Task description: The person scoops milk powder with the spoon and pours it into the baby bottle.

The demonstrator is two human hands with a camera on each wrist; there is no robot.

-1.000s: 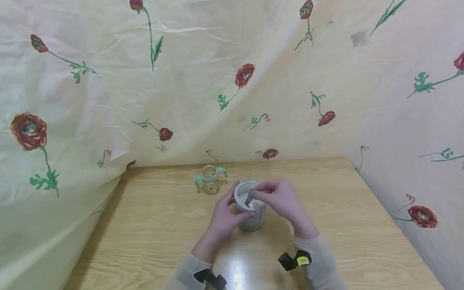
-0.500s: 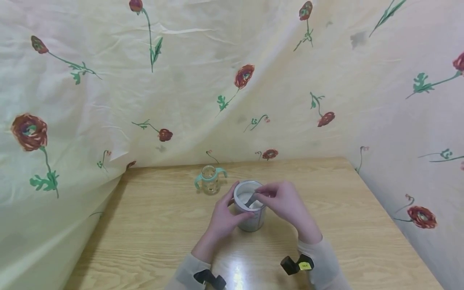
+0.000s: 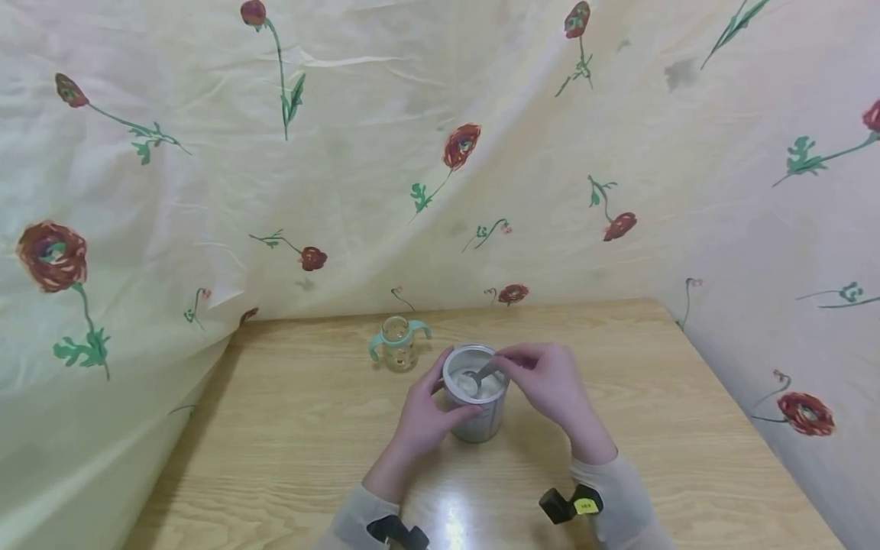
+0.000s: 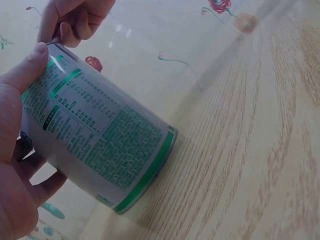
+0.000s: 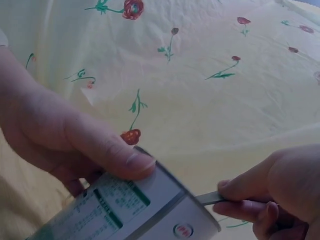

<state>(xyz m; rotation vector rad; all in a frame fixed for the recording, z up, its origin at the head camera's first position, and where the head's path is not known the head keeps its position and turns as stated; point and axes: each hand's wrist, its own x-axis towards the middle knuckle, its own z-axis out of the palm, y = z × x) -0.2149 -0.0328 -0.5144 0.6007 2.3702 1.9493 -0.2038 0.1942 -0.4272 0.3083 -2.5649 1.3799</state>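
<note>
A milk powder can point(image 3: 480, 422), pale with green print in the left wrist view, stands uncovered on the table with white powder point(image 3: 490, 388) inside. My left hand point(image 3: 425, 416) grips it from the left, thumb on the near side by the rim and fingers round the far side. My right hand point(image 3: 546, 382) pinches the grey handle of a scoop point(image 3: 484, 373) over the can's mouth. The scoop's bowl point(image 3: 469, 383) sits within the opening and looks filled with white powder. In the right wrist view only a short piece of the scoop handle point(image 5: 210, 198) shows past the rim.
Behind the can, a little to the left, stands a clear baby bottle point(image 3: 400, 353) with mint-green handles. A flowered cloth point(image 3: 357, 191) hangs behind and on both sides of the wooden table point(image 3: 296, 428).
My right hand has drawn slightly right, levelling the scoop so its powder-filled bowl now shows in the can's mouth. My left hand keeps its grip on the can.
</note>
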